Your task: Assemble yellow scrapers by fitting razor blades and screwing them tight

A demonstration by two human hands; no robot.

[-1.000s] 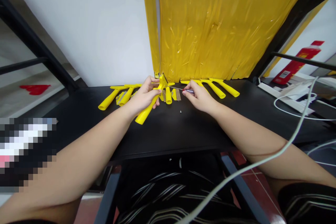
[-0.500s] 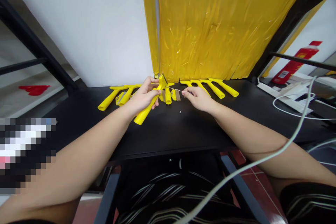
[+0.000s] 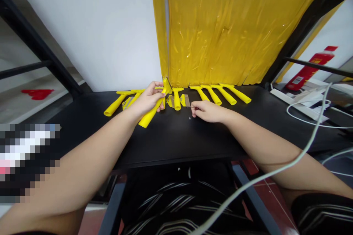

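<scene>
My left hand [image 3: 150,99] is closed around the handle of a yellow scraper [image 3: 150,116], its wide head tilted up beyond my fingers. My right hand [image 3: 204,111] is closed to the right of it, apart from the scraper. A thin metal rod [image 3: 189,107] pokes out a little from its fingertips; most of it is hidden in the hand. Between my hands another yellow scraper [image 3: 177,101] lies on the black table [image 3: 165,143], beside small flat yellow and brown pieces [image 3: 185,100]. A tiny pale bit [image 3: 189,118] lies in front of these.
Several yellow scrapers [image 3: 228,95] lie in a row at the back right, and more [image 3: 114,105] at the back left. A red bottle [image 3: 310,68] leans beyond the frame bar at right. A pale cable [image 3: 264,172] crosses the foreground over my right forearm.
My right hand has drawn the thin metal rod away from the scraper head and curled in, lower. My left hand has turned the scraper slightly and shifted a little left.
</scene>
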